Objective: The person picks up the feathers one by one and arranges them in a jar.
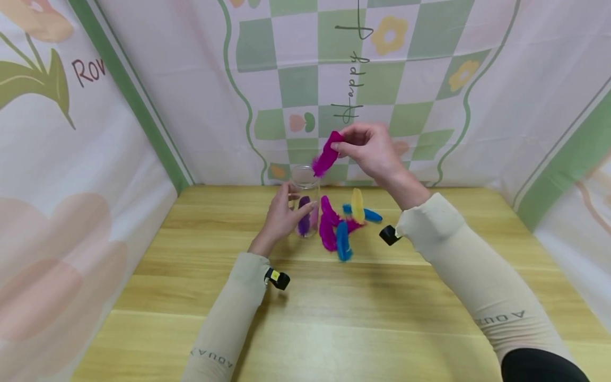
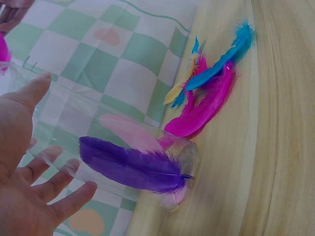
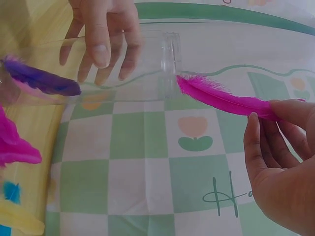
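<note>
My left hand [image 1: 282, 213] holds a tall clear jar [image 1: 305, 180] that stands on the table, thumb on one side and fingers on the other. Inside the jar lean a purple feather [image 2: 130, 164] and a pink feather [image 2: 128, 132], near its bottom. Above the jar my right hand [image 1: 374, 151] pinches a magenta feather [image 1: 328, 154] by one end. The fluffy end of that feather hangs at the jar's open mouth [image 3: 172, 64]. Beside the jar lies a loose pile of magenta feathers [image 1: 328, 233], blue feathers [image 1: 342, 241] and a yellow feather [image 1: 357, 206].
The wooden table [image 1: 310, 318] stretches toward me. A patterned cloth [image 1: 296, 85] with green and white checks hangs behind the table's far edge. Small black wrist cameras sit at both cuffs.
</note>
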The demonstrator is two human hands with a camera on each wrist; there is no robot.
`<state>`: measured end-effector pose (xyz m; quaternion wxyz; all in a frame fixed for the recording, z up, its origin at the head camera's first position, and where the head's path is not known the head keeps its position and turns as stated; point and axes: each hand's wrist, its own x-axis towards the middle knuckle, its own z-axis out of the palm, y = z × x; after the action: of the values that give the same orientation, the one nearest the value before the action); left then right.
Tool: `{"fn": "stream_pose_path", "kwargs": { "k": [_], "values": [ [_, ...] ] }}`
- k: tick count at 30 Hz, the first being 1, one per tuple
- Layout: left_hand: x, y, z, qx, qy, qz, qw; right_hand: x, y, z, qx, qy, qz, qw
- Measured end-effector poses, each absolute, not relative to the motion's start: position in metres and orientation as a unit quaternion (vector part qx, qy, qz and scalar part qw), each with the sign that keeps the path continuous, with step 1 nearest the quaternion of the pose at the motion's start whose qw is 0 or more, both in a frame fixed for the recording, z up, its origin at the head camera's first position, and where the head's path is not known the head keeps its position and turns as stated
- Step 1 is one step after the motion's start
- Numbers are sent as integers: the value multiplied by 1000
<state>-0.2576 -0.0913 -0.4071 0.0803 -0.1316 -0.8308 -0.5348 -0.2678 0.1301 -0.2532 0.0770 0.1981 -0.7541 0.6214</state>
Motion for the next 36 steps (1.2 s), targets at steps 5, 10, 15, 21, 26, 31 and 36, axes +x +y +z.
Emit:
{"fn": "stream_pose_path", "kwargs": {
  "k": [5,10,15,21,26,31,36],
  "values": [
    [-257,-91,-407,-128,-831,-536,79,-266,130,-255,196,-770,604,68],
    [-257,-92,-406,-131,-832,-534,78,-266,130,-258,198,-778,593,60],
    [-256,-92,-405,-136,-834,-529,76,-266,129,-262,201,-780,590,53],
    [-256,-92,-405,-133,-837,-526,76,-267,128,-266,200,-777,595,43],
    [-256,-92,-405,-133,-837,-526,76,-268,127,-268,197,-779,594,36],
    [-256,-92,-405,-130,-839,-523,76,-269,124,-271,197,-776,598,31],
    [-256,-92,-405,-134,-837,-525,75,-270,122,-275,203,-772,602,30]
  ]
}}
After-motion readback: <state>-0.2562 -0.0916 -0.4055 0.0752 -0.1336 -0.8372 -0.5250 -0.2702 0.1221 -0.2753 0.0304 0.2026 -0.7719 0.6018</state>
